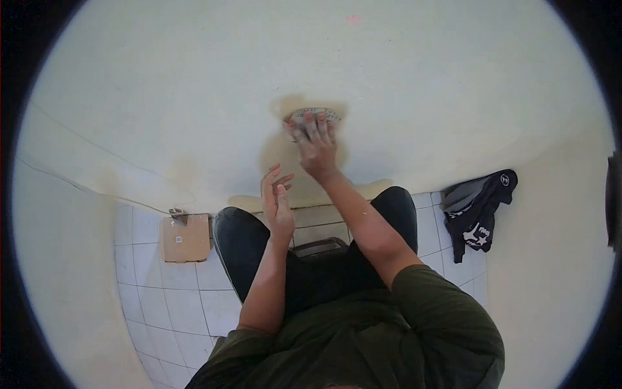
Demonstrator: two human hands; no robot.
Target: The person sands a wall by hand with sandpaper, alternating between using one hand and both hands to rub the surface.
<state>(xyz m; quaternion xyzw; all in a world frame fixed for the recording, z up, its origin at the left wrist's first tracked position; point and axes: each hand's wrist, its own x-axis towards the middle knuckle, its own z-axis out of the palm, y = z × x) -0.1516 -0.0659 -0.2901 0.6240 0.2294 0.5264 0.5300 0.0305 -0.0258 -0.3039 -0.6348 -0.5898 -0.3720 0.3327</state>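
Note:
My right hand (315, 146) presses a pale piece of sandpaper (330, 115) with small dark print on its back flat against the cream wall (414, 91). Its fingers lie over the sheet and look whitened with dust, and they hide most of the sheet. Lower down and to the left, my left hand (278, 202) is raised in front of the wall, palm turned inward. The fingers of that hand are loosely bent and apart, with nothing in them.
A cardboard box (186, 240) stands on the white tiled floor (178, 305) at the left. From there a thin cable (84, 188) runs along the wall. At the right lies a dark printed garment (479, 211). My bent knees (241, 236) are close to the wall.

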